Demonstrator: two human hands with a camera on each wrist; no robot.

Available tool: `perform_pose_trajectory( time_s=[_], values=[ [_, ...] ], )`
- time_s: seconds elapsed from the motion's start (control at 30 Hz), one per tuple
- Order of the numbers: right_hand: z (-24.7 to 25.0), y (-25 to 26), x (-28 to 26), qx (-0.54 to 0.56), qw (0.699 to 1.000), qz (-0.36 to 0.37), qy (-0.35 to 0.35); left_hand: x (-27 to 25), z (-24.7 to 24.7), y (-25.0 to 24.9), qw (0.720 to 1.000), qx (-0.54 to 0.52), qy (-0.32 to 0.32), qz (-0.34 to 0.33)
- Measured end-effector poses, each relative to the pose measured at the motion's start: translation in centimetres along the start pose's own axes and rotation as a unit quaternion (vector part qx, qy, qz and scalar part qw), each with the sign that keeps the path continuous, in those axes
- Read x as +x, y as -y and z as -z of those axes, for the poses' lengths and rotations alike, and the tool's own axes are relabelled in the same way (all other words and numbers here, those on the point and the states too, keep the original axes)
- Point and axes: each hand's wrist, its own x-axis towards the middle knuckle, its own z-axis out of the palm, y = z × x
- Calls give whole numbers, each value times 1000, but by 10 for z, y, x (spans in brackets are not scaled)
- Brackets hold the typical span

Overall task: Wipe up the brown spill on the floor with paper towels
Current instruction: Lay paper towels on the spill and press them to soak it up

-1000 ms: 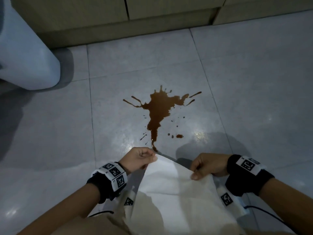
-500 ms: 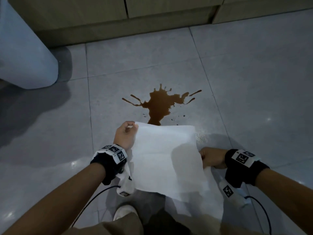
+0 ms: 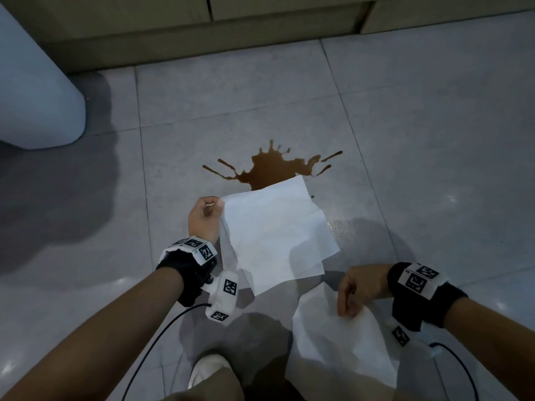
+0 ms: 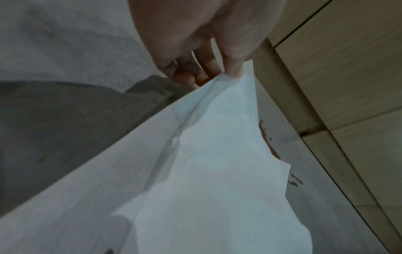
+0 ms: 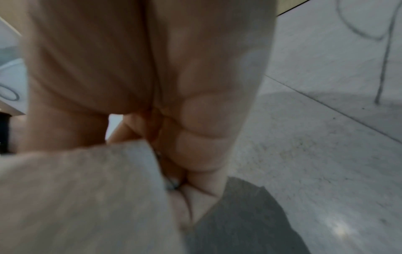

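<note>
A brown spill (image 3: 269, 169) with splash arms lies on the grey floor tiles. My left hand (image 3: 204, 218) pinches the corner of a white paper towel (image 3: 275, 230) that hangs over the spill's near edge and hides its lower tail. In the left wrist view the thumb and fingers (image 4: 232, 68) pinch the towel (image 4: 206, 171), with bits of spill (image 4: 267, 139) beyond its edge. My right hand (image 3: 354, 290) sits lower right, fingers curled round a second paper towel (image 3: 341, 351). The right wrist view shows the curled fingers (image 5: 202, 137) gripping that sheet (image 5: 87, 197).
A pale rounded bin or fixture (image 3: 34, 91) stands at the left. Beige cabinet fronts and a kickboard (image 3: 231, 27) run along the back. My white shoe (image 3: 207, 369) and trouser leg are at the bottom centre. Cables trail from both wrists.
The sheets came apart: my left hand carried one forward over the spill's near edge, while my right hand drew back toward my body holding the other.
</note>
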Motion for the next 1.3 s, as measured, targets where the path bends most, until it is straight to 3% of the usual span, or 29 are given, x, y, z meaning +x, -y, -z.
perform_pose_trajectory(
  time_s=[0.23, 0.43, 0.53, 0.63, 0.87, 0.93, 1.1, 1.3],
  values=[
    [14, 22, -14, -42, 997, 39, -54, 3, 4, -5, 999, 12, 45, -23],
    [36, 47, -25, -92, 989, 67, -93, 2, -2, -14, 991, 106, 81, -12],
    [43, 58, -31, -111, 984, 90, -103, 9, -1, -17, 963, 243, 87, -84],
    [48, 71, -35, -123, 978, 117, -121, 12, 3, -16, 939, 309, 69, -133],
    [61, 98, -41, -149, 970, 134, -136, 19, 7, -10, 866, 470, 136, -106],
    [63, 103, -41, -152, 969, 138, -136, 19, 6, -11, 858, 485, 132, -106],
    [66, 111, -40, -153, 967, 147, -143, 23, 4, -14, 890, 433, 122, -81],
    [64, 102, -38, -140, 970, 137, -143, 23, -3, -33, 937, 304, 105, -139]
  ],
)
